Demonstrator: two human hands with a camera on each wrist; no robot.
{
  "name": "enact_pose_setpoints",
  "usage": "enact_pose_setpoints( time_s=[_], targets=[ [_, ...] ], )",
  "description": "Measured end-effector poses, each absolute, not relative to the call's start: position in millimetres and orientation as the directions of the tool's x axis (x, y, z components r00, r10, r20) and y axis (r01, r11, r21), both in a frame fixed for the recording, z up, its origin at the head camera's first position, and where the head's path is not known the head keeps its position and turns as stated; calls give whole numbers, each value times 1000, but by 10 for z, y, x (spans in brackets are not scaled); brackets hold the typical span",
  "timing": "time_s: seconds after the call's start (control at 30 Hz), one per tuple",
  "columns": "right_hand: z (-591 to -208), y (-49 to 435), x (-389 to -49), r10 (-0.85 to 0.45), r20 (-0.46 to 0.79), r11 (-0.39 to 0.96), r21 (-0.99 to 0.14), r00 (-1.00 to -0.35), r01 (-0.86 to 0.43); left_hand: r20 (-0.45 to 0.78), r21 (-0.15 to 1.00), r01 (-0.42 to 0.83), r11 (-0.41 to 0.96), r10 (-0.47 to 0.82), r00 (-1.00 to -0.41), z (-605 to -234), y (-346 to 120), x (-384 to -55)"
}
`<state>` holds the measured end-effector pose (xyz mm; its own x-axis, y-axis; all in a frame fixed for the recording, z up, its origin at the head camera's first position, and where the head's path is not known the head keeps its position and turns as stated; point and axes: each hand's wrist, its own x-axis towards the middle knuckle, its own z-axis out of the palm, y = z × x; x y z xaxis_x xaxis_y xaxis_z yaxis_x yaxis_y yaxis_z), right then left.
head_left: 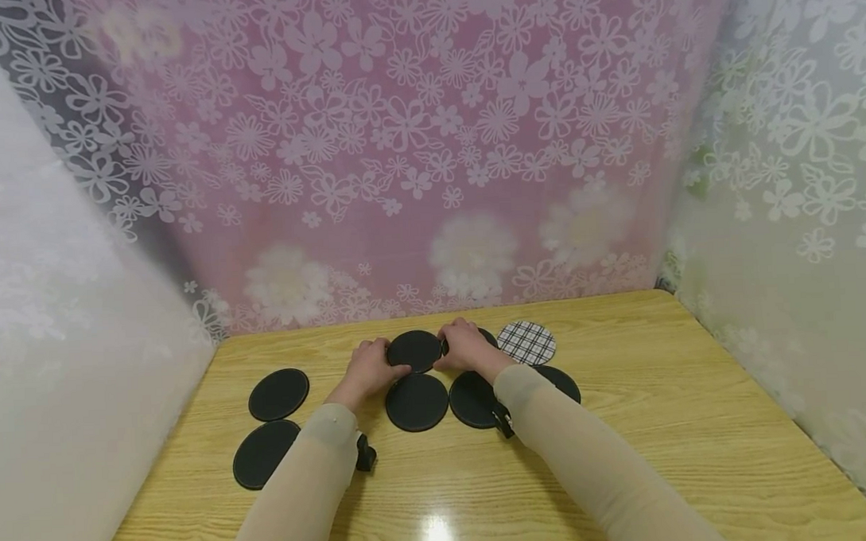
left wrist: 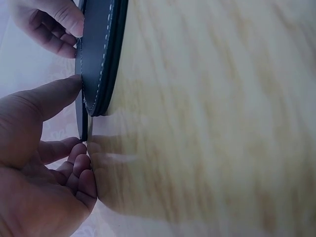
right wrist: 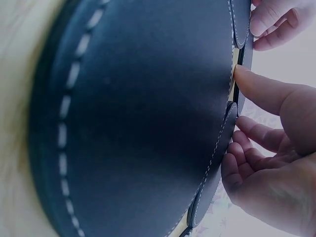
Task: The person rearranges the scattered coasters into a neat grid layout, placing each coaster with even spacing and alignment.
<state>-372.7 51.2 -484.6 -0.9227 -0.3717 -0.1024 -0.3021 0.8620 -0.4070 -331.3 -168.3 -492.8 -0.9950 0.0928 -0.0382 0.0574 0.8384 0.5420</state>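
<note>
A round black coaster [head_left: 414,351] lies in the back row on the wooden table. My left hand [head_left: 370,374] holds its left edge, thumb on the near side and fingers behind. My right hand [head_left: 472,350] holds the right edge, with thumb and index fingertip at the rim in the right wrist view. Just in front of it lies another black coaster [head_left: 418,402] with white stitching. A third black coaster [right wrist: 133,118] fills much of the right wrist view, under my right wrist. Behind the right hand, a further black coaster [head_left: 489,338] is partly hidden.
A plaid black-and-white coaster [head_left: 527,343] lies at the back right, with a black coaster [head_left: 560,384] in front, partly under the sleeve. Two more black coasters, one behind [head_left: 279,394] and one nearer [head_left: 256,456], lie at the left. Flowered curtains [head_left: 428,143] surround the wooden table [head_left: 666,390].
</note>
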Motion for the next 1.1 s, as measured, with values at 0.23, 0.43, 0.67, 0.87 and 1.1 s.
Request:
enact_pose_setpoints(
  time_s=[0.23,0.43,0.67,0.87,1.1],
  targets=[
    [-4839,513,-3706,-374,-99,861,-406,-922,-305,-36,550,57,833,92,-995,-4928,-1684,-3308],
    [-4819,514,-3681,-373,-92,861,-406,-923,-308,-32,555,58,830,91,-995,-4920,-1676,-3279],
    [-4813,503,-3670,-370,-87,862,-403,-925,-307,-18,549,71,832,97,-995,-4883,-1684,-3252],
    [-4814,533,-3646,-396,-75,846,-417,-915,-332,-14,566,72,821,97,-995,-4880,-1703,-3227],
    [-4829,575,-3620,-403,-45,828,-444,-914,-343,-18,612,65,788,96,-995,-4906,-1724,-3153]
  ],
)
